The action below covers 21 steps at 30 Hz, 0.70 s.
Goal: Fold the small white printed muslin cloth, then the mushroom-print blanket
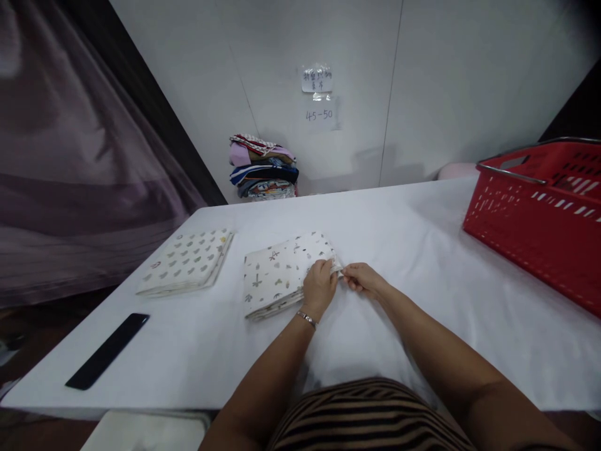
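we see both hands close together at the right end of a folded printed cloth (279, 272). the left hand (320, 288), bracelet (307, 319) at its wrist, grips the layers there, fingers curled over the edge. just to its right, the right hand (364, 279) pinches the corner between thumb and fingertips. most of the cloth lies to the left of both hands, on the white table (399, 225), small motifs facing up. we note a second folded cloth (188, 260) farther left of the hands, apart from the first; nearer us, also left of the hands, a dark flat strip (109, 351). well to the right of the hands, a red basket (530, 225); beyond them, a stack of folded fabrics (263, 170).
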{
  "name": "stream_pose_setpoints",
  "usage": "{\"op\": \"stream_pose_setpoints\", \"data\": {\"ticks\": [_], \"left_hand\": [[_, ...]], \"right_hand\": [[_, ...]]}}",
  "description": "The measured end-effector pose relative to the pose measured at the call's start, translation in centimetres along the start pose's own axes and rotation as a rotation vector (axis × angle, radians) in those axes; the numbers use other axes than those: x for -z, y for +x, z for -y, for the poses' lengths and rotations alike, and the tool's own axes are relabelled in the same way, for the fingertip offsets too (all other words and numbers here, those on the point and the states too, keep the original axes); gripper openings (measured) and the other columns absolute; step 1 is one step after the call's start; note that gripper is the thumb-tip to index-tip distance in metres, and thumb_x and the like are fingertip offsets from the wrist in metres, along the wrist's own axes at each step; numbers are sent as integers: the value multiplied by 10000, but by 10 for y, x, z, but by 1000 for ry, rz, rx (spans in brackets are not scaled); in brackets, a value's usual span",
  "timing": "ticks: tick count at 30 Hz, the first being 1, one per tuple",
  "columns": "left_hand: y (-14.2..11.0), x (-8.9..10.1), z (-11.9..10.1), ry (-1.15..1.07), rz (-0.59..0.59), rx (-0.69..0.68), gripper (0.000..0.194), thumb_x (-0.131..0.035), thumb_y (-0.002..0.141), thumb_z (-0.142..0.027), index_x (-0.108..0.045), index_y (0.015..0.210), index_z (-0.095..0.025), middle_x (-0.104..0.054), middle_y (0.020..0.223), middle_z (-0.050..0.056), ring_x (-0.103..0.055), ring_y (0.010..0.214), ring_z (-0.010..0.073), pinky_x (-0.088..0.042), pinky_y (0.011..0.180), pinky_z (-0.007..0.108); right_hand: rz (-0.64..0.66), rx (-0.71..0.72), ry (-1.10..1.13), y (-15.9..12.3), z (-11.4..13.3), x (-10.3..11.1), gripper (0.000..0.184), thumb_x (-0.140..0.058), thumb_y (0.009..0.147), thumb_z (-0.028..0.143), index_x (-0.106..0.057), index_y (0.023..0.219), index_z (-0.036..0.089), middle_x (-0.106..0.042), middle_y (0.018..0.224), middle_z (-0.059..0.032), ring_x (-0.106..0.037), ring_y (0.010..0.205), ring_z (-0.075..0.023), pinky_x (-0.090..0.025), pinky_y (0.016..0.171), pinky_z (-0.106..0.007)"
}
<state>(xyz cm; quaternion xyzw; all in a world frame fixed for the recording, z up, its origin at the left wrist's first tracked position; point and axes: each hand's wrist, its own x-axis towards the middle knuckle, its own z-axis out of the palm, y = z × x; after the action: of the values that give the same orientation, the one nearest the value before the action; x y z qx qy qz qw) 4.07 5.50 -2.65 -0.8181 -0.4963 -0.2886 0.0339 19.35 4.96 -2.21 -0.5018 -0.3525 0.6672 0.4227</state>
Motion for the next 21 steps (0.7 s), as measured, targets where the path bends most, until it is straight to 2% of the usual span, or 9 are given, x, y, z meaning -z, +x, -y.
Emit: {"op": "stream_pose_setpoints", "data": {"ticks": [5, 8, 10, 13, 16, 19, 21], "left_hand": [[-4, 4, -7, -8, 51, -5, 353, -530, 806, -168, -520, 1159, -177, -573, 1034, 74, -537, 945, 205, -458, 778, 313], [-5, 6, -9, -9, 56, 13, 448, -579, 781, -227, -482, 1212, -155, -557, 1074, 95, -523, 981, 231, -456, 810, 341], [-2, 6, -8, -10, 57, 34, 433, -577, 786, -245, -494, 1201, -153, -562, 1063, 92, -529, 974, 230, -460, 803, 338], [6, 6, -4, -36, 50, 86, 330, -529, 820, -215, -536, 1148, -177, -575, 1041, 71, -549, 953, 201, -467, 775, 304], [12, 7, 0, -69, 51, 118, 313, -531, 826, -219, -548, 1137, -195, -577, 1051, 61, -560, 949, 185, -470, 775, 288], [13, 9, 0, -86, 57, 121, 313, -543, 823, -225, -553, 1136, -206, -578, 1055, 57, -563, 958, 182, -471, 778, 282], [12, 9, 0, -88, 58, 117, 314, -547, 819, -218, -557, 1132, -205, -579, 1055, 56, -563, 963, 182, -471, 779, 282]], "right_hand": [[52, -15, 80, -1, 1, 1, 162, -630, 633, 255, -517, 575, 155, -547, 528, 24, -345, 366, -29, -112, 340, -187], [87, 13, 86, -2, 3, 1, 174, -641, 628, 283, -531, 598, 153, -517, 520, 38, -327, 370, -29, -114, 348, -192], [98, 40, 49, -2, 3, 2, 164, -624, 646, 307, -558, 654, 156, -504, 526, 47, -334, 372, -38, -129, 352, -197], [-35, 116, -228, 1, 4, 6, 170, -533, 720, 304, -608, 787, 166, -522, 542, 47, -386, 393, -64, -236, 383, -203], [-235, 177, -603, 4, 2, 11, 216, -466, 783, 299, -614, 704, 164, -524, 497, 28, -425, 418, -89, -327, 463, -223], [-283, 173, -737, 7, 0, 10, 228, -536, 762, 316, -602, 602, 168, -557, 504, -7, -494, 504, -121, -336, 526, -237], [-318, 168, -821, 12, -1, 4, 175, -597, 722, 318, -622, 628, 172, -627, 628, -44, -560, 647, -160, -341, 580, -245]]}}
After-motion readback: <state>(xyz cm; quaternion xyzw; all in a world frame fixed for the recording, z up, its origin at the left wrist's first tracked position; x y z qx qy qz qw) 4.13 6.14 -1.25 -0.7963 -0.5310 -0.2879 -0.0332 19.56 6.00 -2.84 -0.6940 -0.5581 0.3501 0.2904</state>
